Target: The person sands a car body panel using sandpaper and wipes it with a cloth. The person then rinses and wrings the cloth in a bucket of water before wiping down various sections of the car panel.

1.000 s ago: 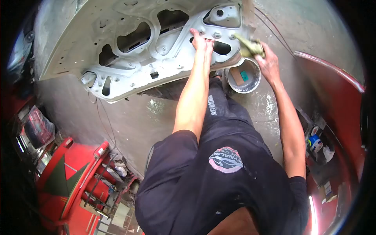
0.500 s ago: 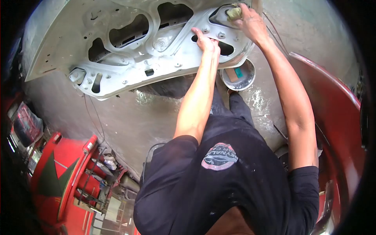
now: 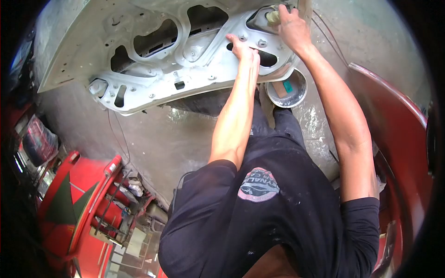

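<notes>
A pale grey car panel (image 3: 162, 88), which looks like the inner side of a hood or trunk lid, spans the upper part of the head view. My left hand (image 3: 243, 48) grips it at the oval cutouts near its right end, thumb on the surface and the other fingers partly hidden. My right hand (image 3: 294, 30) is closed around a yellowish-green pad or folded sheet (image 3: 273, 17), pressed against the recess at the panel's upper right corner. Its exact kind cannot be made out.
Below the panel's right end stands a round bucket (image 3: 302, 95) with a brown block and a teal piece inside. A red curved panel (image 3: 394, 111) stands at the right. Red car parts (image 3: 65, 199) and clutter lie lower left. Thin cords run along the grey floor (image 3: 153, 143).
My right hand and the pad have shifted slightly left and down in the recess. My left hand keeps its place on the panel. The view has turned a little.
</notes>
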Action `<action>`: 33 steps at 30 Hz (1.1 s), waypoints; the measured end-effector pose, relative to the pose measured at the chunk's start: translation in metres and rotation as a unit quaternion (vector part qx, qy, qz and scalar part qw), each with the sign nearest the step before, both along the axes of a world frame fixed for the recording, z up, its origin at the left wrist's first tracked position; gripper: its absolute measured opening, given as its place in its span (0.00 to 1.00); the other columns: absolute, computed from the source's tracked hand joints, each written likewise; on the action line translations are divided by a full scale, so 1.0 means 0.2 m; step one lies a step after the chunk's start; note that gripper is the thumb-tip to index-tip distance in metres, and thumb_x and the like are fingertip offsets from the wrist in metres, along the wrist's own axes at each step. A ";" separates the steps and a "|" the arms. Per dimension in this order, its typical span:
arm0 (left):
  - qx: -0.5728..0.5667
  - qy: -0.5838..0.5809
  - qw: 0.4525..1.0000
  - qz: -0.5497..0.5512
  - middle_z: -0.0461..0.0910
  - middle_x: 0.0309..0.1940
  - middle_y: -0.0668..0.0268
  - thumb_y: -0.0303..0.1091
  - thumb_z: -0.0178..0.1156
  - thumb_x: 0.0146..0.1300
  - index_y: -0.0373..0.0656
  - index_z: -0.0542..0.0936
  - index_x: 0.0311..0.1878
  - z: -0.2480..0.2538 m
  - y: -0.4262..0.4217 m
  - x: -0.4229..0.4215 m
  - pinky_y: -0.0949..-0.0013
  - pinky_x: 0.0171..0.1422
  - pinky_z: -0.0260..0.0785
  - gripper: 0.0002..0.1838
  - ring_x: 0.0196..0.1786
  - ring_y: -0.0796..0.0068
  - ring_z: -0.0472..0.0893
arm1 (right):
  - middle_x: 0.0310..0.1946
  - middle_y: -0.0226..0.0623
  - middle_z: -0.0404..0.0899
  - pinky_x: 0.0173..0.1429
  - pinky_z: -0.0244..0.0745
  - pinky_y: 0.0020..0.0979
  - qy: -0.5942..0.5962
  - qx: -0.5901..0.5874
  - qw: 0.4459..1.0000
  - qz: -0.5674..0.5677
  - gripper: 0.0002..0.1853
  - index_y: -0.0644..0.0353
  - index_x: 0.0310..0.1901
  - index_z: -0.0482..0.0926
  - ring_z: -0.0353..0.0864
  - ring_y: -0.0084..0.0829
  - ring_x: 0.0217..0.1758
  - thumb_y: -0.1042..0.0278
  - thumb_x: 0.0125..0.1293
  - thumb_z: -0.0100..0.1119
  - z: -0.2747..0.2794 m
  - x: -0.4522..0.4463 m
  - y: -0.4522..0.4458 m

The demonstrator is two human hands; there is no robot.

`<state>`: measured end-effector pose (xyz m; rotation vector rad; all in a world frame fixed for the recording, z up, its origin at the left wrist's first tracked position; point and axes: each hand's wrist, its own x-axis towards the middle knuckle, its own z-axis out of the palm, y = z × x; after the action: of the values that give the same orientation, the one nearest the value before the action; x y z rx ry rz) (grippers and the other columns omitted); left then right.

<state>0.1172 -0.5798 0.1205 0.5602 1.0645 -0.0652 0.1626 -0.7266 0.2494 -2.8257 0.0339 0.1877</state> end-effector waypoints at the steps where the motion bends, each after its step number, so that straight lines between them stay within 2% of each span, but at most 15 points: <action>1: -0.001 0.005 1.000 -0.002 0.76 0.52 0.65 0.74 0.52 0.68 0.38 0.72 0.63 -0.01 0.00 0.00 0.58 0.39 0.73 0.44 0.44 0.65 0.79 | 0.47 0.62 0.76 0.49 0.81 0.56 -0.006 -0.004 1.000 0.004 0.25 0.53 0.56 0.67 0.83 0.66 0.45 0.62 0.61 0.68 -0.02 0.00 -0.01; 4: -0.004 0.005 1.000 -0.013 0.76 0.50 0.66 0.74 0.51 0.69 0.38 0.73 0.62 -0.05 0.01 0.01 0.57 0.38 0.73 0.43 0.42 0.66 0.78 | 0.46 0.62 0.76 0.53 0.73 0.56 -0.076 0.026 0.997 -0.014 0.12 0.55 0.49 0.78 0.80 0.57 0.48 0.68 0.63 0.58 0.00 -0.02 0.01; 7: -0.004 0.007 1.000 -0.001 0.77 0.48 0.66 0.73 0.50 0.69 0.37 0.73 0.60 -0.05 0.01 0.02 0.56 0.36 0.73 0.42 0.39 0.66 0.78 | 0.45 0.61 0.76 0.48 0.75 0.55 -0.101 0.015 0.995 -0.005 0.11 0.56 0.48 0.78 0.81 0.58 0.43 0.68 0.65 0.56 -0.02 -0.02 0.00; 10: -0.018 -0.028 0.999 -0.026 0.76 0.56 0.61 0.74 0.49 0.69 0.37 0.70 0.65 -0.05 0.03 0.01 0.50 0.47 0.75 0.45 0.50 0.60 0.79 | 0.45 0.60 0.76 0.48 0.76 0.54 -0.188 0.001 0.982 0.031 0.13 0.56 0.50 0.77 0.81 0.57 0.41 0.70 0.65 0.55 -0.03 -0.04 -0.01; 13: -0.057 -0.094 0.993 -0.049 0.72 0.66 0.54 0.76 0.46 0.68 0.37 0.66 0.71 0.03 0.04 -0.04 0.43 0.63 0.71 0.49 0.64 0.52 0.76 | 0.45 0.60 0.76 0.48 0.76 0.54 -0.097 0.102 0.990 0.003 0.15 0.56 0.52 0.77 0.80 0.58 0.43 0.71 0.63 0.55 0.01 -0.04 -0.02; 16: -0.074 -0.095 0.990 -0.069 0.65 0.73 0.49 0.78 0.43 0.68 0.37 0.60 0.74 0.03 0.05 -0.10 0.37 0.73 0.60 0.52 0.72 0.46 0.68 | 0.46 0.59 0.75 0.49 0.76 0.54 -0.063 0.112 0.992 0.005 0.18 0.56 0.54 0.76 0.80 0.57 0.46 0.74 0.61 0.55 0.02 -0.05 -0.03; 19: -0.061 -0.076 0.993 -0.069 0.65 0.72 0.48 0.78 0.42 0.68 0.36 0.61 0.74 0.03 0.05 -0.12 0.36 0.73 0.60 0.52 0.72 0.46 0.69 | 0.49 0.62 0.75 0.50 0.81 0.56 -0.002 0.034 0.999 0.021 0.24 0.53 0.56 0.67 0.82 0.66 0.46 0.64 0.62 0.66 -0.01 -0.01 -0.05; 22: -0.060 -0.073 0.992 -0.078 0.69 0.69 0.50 0.78 0.44 0.68 0.36 0.63 0.72 0.04 0.06 -0.08 0.36 0.67 0.66 0.50 0.68 0.48 0.72 | 0.50 0.62 0.74 0.50 0.81 0.57 -0.007 0.040 0.999 0.024 0.24 0.53 0.57 0.67 0.82 0.67 0.47 0.67 0.62 0.65 -0.03 -0.02 -0.05; 25: -0.053 -0.038 0.998 -0.024 0.74 0.62 0.53 0.77 0.47 0.67 0.37 0.66 0.69 0.07 0.03 -0.04 0.42 0.57 0.72 0.49 0.60 0.51 0.78 | 0.51 0.62 0.74 0.50 0.81 0.57 0.001 0.037 0.999 0.006 0.26 0.53 0.59 0.67 0.82 0.67 0.48 0.66 0.61 0.66 -0.04 -0.04 -0.05; 26: -0.034 -0.029 0.999 -0.017 0.76 0.55 0.56 0.77 0.49 0.66 0.38 0.68 0.65 0.08 0.02 -0.04 0.47 0.46 0.75 0.47 0.50 0.55 0.81 | 0.51 0.62 0.74 0.50 0.81 0.57 0.002 0.034 0.999 0.003 0.26 0.52 0.60 0.67 0.82 0.67 0.47 0.66 0.61 0.66 -0.05 -0.04 -0.04; 29: -0.007 0.008 1.000 -0.004 0.76 0.54 0.58 0.77 0.49 0.66 0.38 0.68 0.64 -0.03 0.00 -0.01 0.49 0.42 0.75 0.46 0.48 0.58 0.80 | 0.52 0.62 0.74 0.50 0.81 0.57 0.007 0.025 1.000 -0.006 0.27 0.50 0.62 0.67 0.82 0.67 0.47 0.65 0.62 0.65 -0.08 -0.04 -0.03; 30: 0.013 0.010 1.000 0.024 0.77 0.44 0.61 0.77 0.49 0.67 0.39 0.70 0.62 0.04 -0.03 0.00 0.55 0.32 0.72 0.45 0.39 0.63 0.79 | 0.52 0.62 0.74 0.50 0.81 0.57 0.008 0.023 1.000 -0.008 0.27 0.50 0.62 0.68 0.82 0.67 0.47 0.65 0.62 0.64 -0.08 -0.04 -0.03; 33: 0.033 0.049 0.998 -0.005 0.75 0.34 0.65 0.76 0.47 0.68 0.39 0.71 0.60 0.07 -0.02 0.01 0.63 0.24 0.64 0.44 0.29 0.69 0.76 | 0.52 0.62 0.73 0.46 0.82 0.58 -0.007 0.012 1.000 -0.002 0.25 0.48 0.61 0.67 0.84 0.66 0.43 0.65 0.63 0.65 -0.08 -0.03 -0.02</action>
<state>0.1193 -0.5836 0.1353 0.6275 1.1634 -0.0666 0.1567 -0.7310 0.2338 -2.8022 0.0349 0.1655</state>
